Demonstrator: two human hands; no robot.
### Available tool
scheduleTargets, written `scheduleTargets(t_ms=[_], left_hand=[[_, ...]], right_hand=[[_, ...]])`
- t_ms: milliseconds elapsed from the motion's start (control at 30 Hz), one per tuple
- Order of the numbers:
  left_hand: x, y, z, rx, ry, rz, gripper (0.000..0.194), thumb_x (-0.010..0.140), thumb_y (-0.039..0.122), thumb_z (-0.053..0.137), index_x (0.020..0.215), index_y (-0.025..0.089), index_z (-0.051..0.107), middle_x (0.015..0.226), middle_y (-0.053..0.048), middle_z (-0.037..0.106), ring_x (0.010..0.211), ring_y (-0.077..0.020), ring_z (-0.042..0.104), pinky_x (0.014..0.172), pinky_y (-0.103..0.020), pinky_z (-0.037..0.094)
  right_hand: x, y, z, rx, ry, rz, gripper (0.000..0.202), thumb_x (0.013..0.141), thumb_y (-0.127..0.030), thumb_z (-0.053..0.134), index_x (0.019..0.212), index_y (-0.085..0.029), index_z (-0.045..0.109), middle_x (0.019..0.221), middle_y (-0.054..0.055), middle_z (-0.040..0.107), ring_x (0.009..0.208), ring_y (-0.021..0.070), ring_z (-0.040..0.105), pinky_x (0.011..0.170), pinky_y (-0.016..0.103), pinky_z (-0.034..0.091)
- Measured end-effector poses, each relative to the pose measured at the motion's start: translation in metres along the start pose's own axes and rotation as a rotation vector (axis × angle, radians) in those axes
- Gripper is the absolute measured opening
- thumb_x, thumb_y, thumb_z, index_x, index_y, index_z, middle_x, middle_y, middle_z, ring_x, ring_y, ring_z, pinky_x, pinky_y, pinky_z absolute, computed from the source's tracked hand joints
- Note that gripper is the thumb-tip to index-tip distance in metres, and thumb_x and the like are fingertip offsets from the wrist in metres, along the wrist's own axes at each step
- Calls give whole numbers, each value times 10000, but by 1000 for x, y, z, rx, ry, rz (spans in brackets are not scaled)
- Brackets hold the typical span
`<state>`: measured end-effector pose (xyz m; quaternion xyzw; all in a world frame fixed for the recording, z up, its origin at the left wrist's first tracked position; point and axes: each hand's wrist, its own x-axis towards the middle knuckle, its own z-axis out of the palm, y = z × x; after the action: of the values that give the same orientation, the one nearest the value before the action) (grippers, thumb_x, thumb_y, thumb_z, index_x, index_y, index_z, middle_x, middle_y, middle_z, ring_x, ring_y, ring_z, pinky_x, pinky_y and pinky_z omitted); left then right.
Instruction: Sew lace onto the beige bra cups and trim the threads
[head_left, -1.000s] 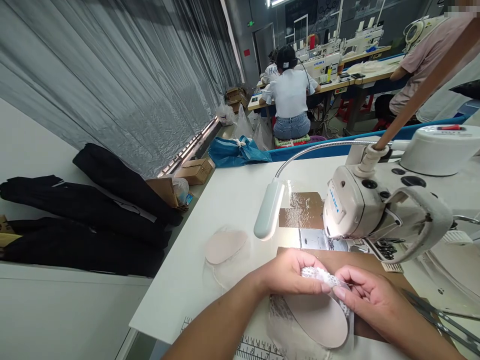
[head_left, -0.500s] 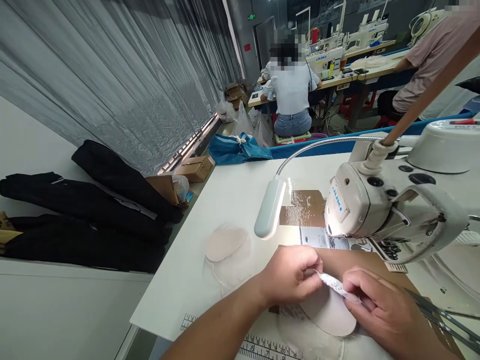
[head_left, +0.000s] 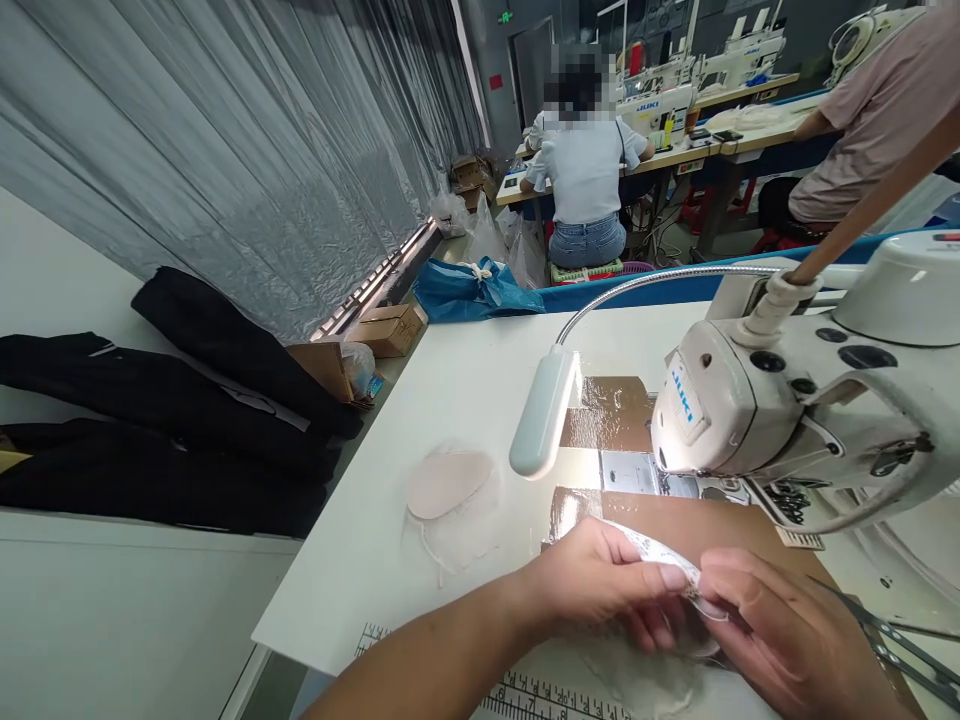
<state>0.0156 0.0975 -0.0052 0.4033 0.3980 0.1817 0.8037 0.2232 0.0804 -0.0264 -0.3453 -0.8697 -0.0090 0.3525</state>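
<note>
My left hand (head_left: 611, 580) pinches a white lace-patterned strip of fabric (head_left: 649, 545) between thumb and fingers. Close beside it, my right hand (head_left: 765, 610) grips the same fabric by its lower right edge. Sheer pale cloth (head_left: 637, 675) hangs beneath both hands, over the printed ruler scale (head_left: 540, 690) on the table. The sewing machine (head_left: 712, 400) stands just beyond my hands, its needle area hidden from clear view. To the left, a beige oval pad (head_left: 450, 483) with sheer cloth lies flat on the white table (head_left: 360, 540).
A lamp (head_left: 541, 415) on a bendy neck hangs over the table. Brown tape-covered board (head_left: 675, 510) surrounds the machine plate. A dark slotted metal tool (head_left: 911, 655) lies at the right. Dark garments (head_left: 165, 430) rest at left. Two people sit at machines behind.
My left hand has shifted right and down along the lace fabric, its thumb now near my right fingers. The beige pad piece below is now mostly hidden by my hands.
</note>
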Motion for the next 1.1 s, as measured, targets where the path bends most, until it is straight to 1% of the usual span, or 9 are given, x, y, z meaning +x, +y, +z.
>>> scheduleTargets(t_ms=[33,100,267,400,500,600,733,900,1100], left_hand=[[4,-1,0,-32,41,20,536,661,624,772,743,99,706,626,-33,637,533,-105,593,522,-223,475],[6,-1,-1,-74,80,38,511,655,589,787,702,88,698,594,-30,630,499,-89,572,507,-212,461],[4,5,-7,-132,72,34,463,604,507,854,722,82,713,669,-46,666,538,-96,597,522,-220,474],[3,5,-8,-118,51,39,430,567,454,890,735,92,731,672,-43,669,562,-107,602,547,-231,475],[2,5,-8,-111,41,66,410,575,450,889,743,107,741,634,-27,653,553,-102,590,551,-225,469],[2,5,-9,-106,34,82,413,577,445,891,783,116,751,637,-18,649,550,-99,582,548,-221,467],[3,4,-8,-101,38,95,443,549,413,912,844,121,755,679,-13,656,574,-99,579,578,-232,477],[3,1,-5,-105,47,116,458,551,459,901,788,104,736,598,0,616,521,-97,538,544,-244,437],[3,0,-7,-90,25,128,434,581,467,882,746,109,701,600,-2,616,524,-94,544,540,-235,433]], right_hand=[[-1,0,0,-7,-2,-5,107,895,-128,476,910,-234,471,684,-5,643,531,119,603,535,220,450],[-1,1,0,-15,-4,-11,113,887,-126,495,923,-231,476,695,-1,649,544,124,607,548,227,454],[5,0,0,12,-33,-13,129,866,-121,491,855,-244,454,617,-23,582,493,131,549,491,241,422],[6,0,0,32,22,14,125,864,-130,500,839,-252,487,635,-16,618,511,132,569,502,236,434],[0,3,0,54,0,46,105,866,-156,532,861,-259,551,700,1,669,561,140,609,547,236,461],[-5,6,1,77,-22,41,121,859,-145,550,898,-255,584,749,7,684,593,136,627,581,222,474],[0,4,1,78,-12,-5,152,856,-104,516,893,-243,565,701,-7,653,556,122,604,545,199,458],[10,-2,-1,47,2,-37,154,858,-94,485,873,-238,540,638,-22,618,496,116,564,497,197,432],[4,1,0,22,4,-56,142,878,-101,479,886,-226,545,676,-8,640,539,119,603,546,197,457]])
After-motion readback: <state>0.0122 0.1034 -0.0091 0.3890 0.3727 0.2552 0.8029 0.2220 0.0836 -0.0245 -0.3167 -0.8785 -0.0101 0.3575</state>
